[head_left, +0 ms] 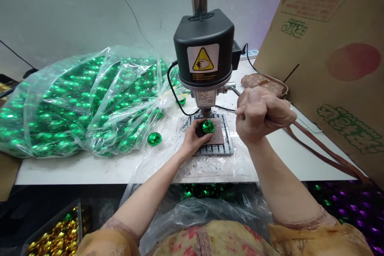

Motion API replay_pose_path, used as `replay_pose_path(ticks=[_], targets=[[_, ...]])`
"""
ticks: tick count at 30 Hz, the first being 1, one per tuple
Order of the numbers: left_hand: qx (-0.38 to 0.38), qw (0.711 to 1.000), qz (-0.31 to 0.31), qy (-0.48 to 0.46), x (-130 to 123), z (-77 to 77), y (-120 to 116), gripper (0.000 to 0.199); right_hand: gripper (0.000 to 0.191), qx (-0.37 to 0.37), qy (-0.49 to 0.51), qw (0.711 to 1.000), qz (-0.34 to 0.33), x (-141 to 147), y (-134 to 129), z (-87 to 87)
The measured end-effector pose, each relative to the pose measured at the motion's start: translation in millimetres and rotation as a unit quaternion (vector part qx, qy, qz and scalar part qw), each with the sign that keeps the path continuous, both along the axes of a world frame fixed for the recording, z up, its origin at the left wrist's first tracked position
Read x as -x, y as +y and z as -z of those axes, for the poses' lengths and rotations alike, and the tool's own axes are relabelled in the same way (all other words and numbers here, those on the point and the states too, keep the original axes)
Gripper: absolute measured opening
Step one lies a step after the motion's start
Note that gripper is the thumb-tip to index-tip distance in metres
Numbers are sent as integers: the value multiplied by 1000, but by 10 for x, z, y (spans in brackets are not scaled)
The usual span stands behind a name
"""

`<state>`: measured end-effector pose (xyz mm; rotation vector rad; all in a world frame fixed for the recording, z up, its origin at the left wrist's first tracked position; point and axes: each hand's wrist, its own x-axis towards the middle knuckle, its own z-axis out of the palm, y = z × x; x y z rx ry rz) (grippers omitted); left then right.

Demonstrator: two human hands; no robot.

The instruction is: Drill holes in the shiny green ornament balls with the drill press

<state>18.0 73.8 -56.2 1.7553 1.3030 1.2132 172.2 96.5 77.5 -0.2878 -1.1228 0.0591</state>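
A small black drill press (204, 48) stands in the middle, its lower end just above a slotted metal base (228, 144). On the brown board (219, 138) over that base, my left hand (193, 139) grips a shiny green faceted ball (208, 126) between thumb and fingers. My right hand (260, 114) is raised at the press's right side, its fingers wrapped round the press's lever (235, 91). Part of that lever is hidden by the fist. Dark shavings are scattered over the board and base.
Left stands a large clear bag (72, 100) full of green balls, with a loose green ball (154, 139) beside it. A patterned purse (261, 84) and a cardboard box (333, 60) are at right. Below the table edge are gold balls (57, 232) and purple balls (357, 208).
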Motion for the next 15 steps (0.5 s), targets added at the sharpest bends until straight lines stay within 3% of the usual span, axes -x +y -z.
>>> replay_pose_path(ticks=[15], targets=[[-7,1000,-4,0,-14,-22,-6,48,44,-46,-21,998,39,-35,18,145]])
